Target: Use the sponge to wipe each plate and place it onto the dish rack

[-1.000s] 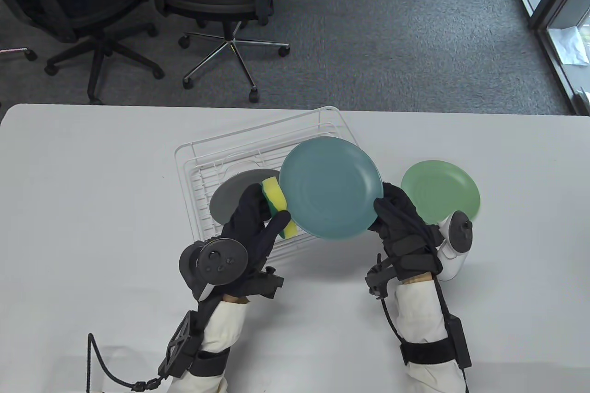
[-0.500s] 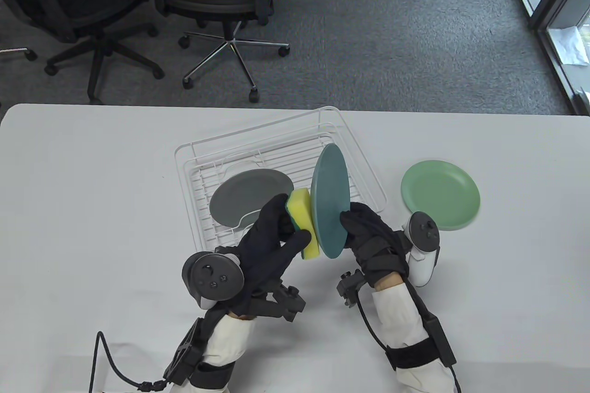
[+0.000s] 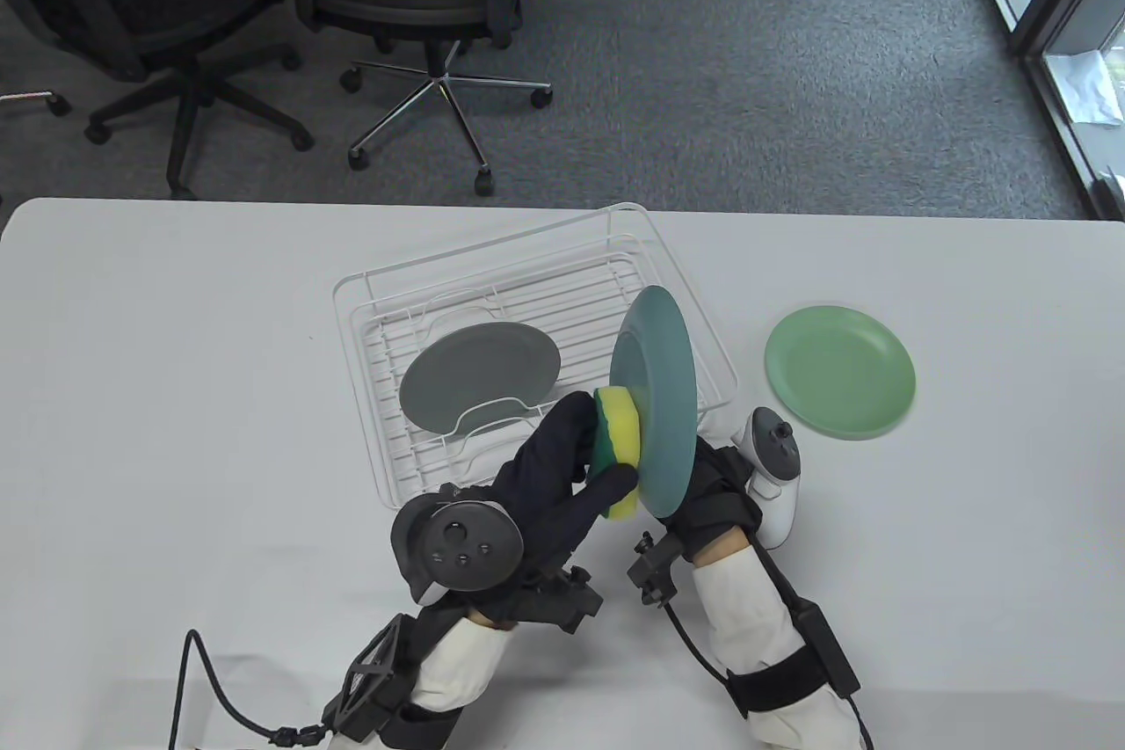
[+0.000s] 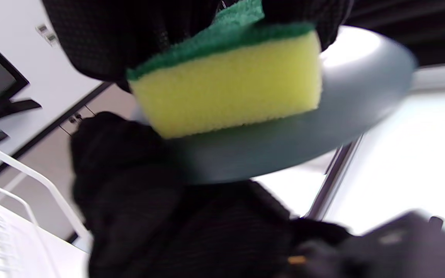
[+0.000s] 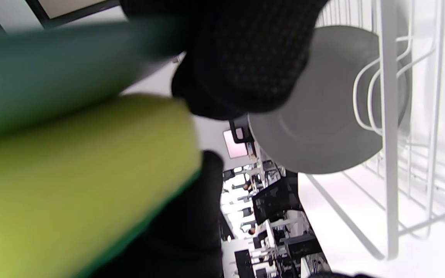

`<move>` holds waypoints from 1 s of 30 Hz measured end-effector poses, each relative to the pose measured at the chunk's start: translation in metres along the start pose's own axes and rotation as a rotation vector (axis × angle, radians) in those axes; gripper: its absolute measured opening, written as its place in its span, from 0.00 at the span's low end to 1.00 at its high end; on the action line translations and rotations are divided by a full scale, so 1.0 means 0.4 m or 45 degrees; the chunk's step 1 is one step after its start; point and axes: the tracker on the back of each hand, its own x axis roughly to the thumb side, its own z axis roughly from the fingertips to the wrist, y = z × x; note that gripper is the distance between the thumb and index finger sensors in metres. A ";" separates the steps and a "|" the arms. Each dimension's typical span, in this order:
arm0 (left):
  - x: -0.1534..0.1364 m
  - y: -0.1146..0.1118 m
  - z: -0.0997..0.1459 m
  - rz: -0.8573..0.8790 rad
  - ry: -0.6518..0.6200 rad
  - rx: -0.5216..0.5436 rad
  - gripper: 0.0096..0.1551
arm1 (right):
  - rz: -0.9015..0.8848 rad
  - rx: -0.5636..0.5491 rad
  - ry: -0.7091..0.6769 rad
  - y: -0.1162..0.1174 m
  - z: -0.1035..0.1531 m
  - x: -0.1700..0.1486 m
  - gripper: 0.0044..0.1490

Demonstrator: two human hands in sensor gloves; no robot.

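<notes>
My right hand (image 3: 703, 477) holds a teal plate (image 3: 661, 398) on edge above the rack's right side, its face turned left. My left hand (image 3: 562, 469) grips a yellow sponge with a green scouring side (image 3: 617, 442) and presses the yellow side against the plate's face. The left wrist view shows the sponge (image 4: 226, 85) flat against the teal plate (image 4: 284, 143). In the right wrist view the sponge (image 5: 72, 181) and teal plate (image 5: 52, 65) fill the left, blurred. A grey plate (image 3: 479, 372) leans in the white wire dish rack (image 3: 369, 293). A light green plate (image 3: 839, 372) lies flat on the table, right of the rack.
The white table (image 3: 176, 433) stretches wide to the left and right of the rack. Office chairs (image 3: 413, 3) stand on the carpet beyond the far edge. A black cable (image 3: 202, 680) lies near my left forearm.
The teal plate went from lying face up to standing on edge. Both hands shifted right, and the sponge moved from the plate's left rim onto its face.
</notes>
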 end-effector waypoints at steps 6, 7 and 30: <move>-0.021 0.002 -0.003 -0.107 0.078 0.040 0.47 | 0.054 0.036 0.010 0.014 -0.005 -0.005 0.28; -0.027 0.002 -0.004 -0.118 0.085 0.045 0.46 | 0.055 0.044 0.017 0.016 -0.006 -0.006 0.28; -0.174 0.085 -0.009 0.348 0.319 0.129 0.44 | 0.298 0.273 0.046 0.036 -0.032 -0.019 0.26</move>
